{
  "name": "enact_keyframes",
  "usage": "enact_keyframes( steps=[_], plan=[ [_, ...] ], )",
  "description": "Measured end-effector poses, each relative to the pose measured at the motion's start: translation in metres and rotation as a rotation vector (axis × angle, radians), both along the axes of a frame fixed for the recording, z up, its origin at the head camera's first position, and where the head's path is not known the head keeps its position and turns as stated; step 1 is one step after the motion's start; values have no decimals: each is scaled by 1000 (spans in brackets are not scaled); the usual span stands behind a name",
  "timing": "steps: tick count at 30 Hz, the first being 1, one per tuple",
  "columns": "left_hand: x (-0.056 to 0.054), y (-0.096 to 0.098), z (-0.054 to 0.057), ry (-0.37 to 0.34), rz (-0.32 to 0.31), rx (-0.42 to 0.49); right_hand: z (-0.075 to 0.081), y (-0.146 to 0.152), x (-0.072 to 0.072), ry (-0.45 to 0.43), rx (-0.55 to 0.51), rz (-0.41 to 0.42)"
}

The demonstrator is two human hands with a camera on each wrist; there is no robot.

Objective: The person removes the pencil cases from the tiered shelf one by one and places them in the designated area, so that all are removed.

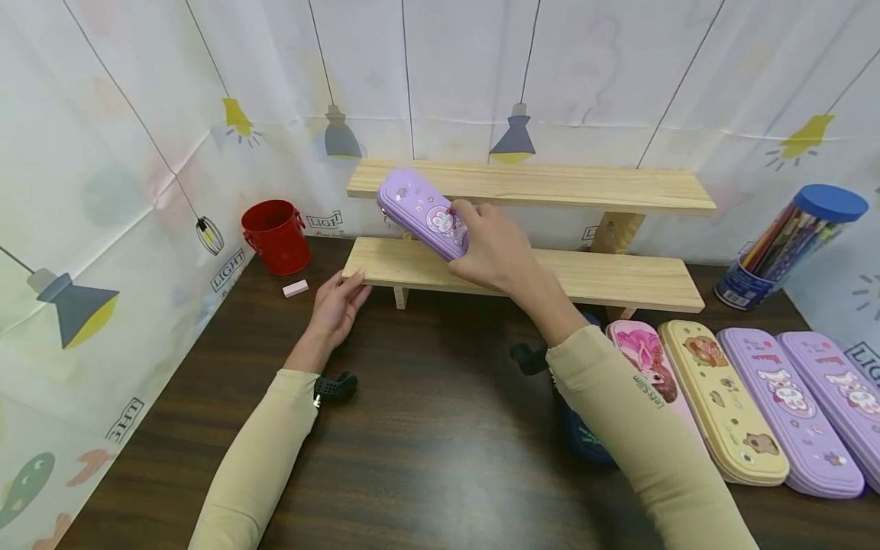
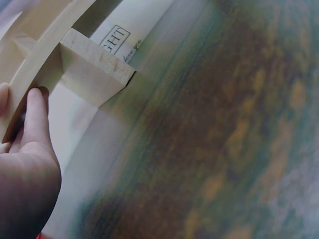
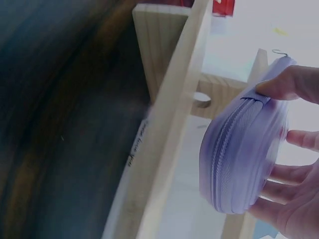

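Observation:
A purple pencil case (image 1: 415, 206) with a cartoon rabbit on its lid is held tilted in front of the two-tier wooden shelf (image 1: 605, 279). My right hand (image 1: 498, 248) grips its lower right end, the thumb on one side and the fingers across the lid. In the right wrist view the zipped edge of the pencil case (image 3: 232, 149) faces the camera, apart from the lower board. At the left end of that lower board, my left hand (image 1: 337, 305) pinches the wood. The left wrist view has the fingers (image 2: 37, 117) of this hand around the board's edge.
Several pencil cases, including a yellow one (image 1: 725, 405) and a pink one (image 1: 642, 351), lie in a row at the right. A dark blue case (image 1: 584, 435) is partly under my right sleeve. Also there: a red bucket (image 1: 276, 238), an eraser (image 1: 296, 288), a pencil tub (image 1: 791, 244).

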State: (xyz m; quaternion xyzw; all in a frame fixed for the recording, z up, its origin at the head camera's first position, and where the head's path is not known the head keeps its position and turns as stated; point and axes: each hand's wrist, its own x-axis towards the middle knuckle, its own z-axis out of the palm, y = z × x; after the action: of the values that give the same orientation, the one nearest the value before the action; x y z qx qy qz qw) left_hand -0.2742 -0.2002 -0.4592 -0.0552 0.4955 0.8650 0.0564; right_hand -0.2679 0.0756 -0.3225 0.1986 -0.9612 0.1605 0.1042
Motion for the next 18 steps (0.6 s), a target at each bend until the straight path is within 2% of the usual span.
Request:
enact_keyframes(
  steps=[5, 11, 18],
  plan=[
    [1, 0, 1, 9, -3, -3, -15, 3, 9, 5, -69, 1],
    [0, 1, 1, 8, -6, -4, -35, 9, 17, -10, -90, -5],
    [-1, 1, 0, 4, -4, 8, -43, 12, 30, -34, -113, -18]
  ],
)
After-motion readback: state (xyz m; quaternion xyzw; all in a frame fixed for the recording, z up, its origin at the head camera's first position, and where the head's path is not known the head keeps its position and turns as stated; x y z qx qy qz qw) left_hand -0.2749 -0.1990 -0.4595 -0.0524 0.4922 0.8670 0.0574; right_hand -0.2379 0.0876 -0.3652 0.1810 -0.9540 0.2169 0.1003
